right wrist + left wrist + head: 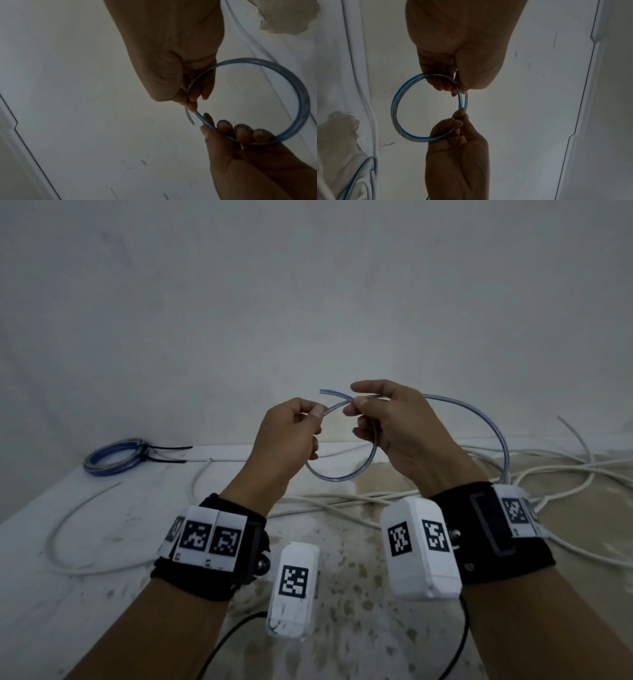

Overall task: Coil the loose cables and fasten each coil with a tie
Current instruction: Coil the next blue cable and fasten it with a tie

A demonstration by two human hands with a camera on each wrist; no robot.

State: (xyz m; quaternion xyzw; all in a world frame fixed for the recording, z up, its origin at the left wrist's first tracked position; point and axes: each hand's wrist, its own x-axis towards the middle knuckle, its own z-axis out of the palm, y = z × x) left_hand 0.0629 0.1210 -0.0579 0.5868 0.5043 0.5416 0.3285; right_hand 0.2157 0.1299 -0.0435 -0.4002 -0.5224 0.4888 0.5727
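Both hands up over the table (102, 508): left hand (287, 436) and right hand (394, 426) each pinch the clear blue-striped cable (342, 475), first loop formed. Best keep that crossing pinched, feed slack evenly, match loop sizes. One tied coil (113, 457) sits far left.

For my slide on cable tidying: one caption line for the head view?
Both hands, left hand and right hand, pinch a clear blue-striped cable into its first loop; a tied coil lies behind.
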